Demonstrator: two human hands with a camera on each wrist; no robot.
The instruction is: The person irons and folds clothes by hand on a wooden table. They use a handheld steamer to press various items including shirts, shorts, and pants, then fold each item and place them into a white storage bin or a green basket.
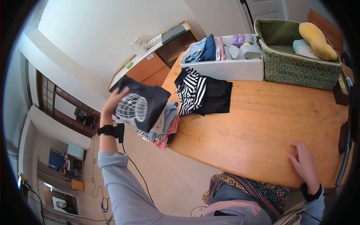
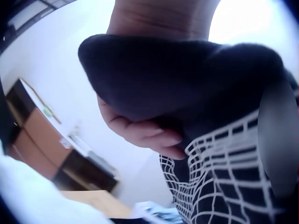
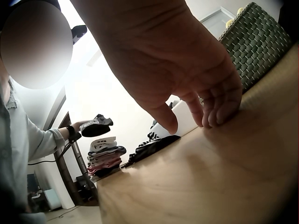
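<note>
My left hand [image 1: 112, 102] grips a dark folded garment [image 1: 154, 98] with a white grid print, at the left corner of the table. In the left wrist view its fingers [image 2: 147, 133] curl round the dark cloth. A stack of folded clothes [image 3: 105, 156], with pink, grey and white layers, stands below the held garment, which hovers over it in the right wrist view. To the right of the stack lie a black-and-white striped garment [image 1: 192, 90] and a black folded one [image 1: 220, 96]. My right hand [image 1: 304, 165] rests on the tabletop near its front edge, fingers loosely bent, holding nothing.
A white box [image 1: 225, 69] with folded clothes and small items stands at the table's back. Beside it is a green woven basket [image 1: 300, 67] holding a yellow plush thing [image 1: 317, 41]. The wooden table [image 1: 262, 123] ends at the left, beside the stack. A cabinet [image 1: 150, 71] stands behind.
</note>
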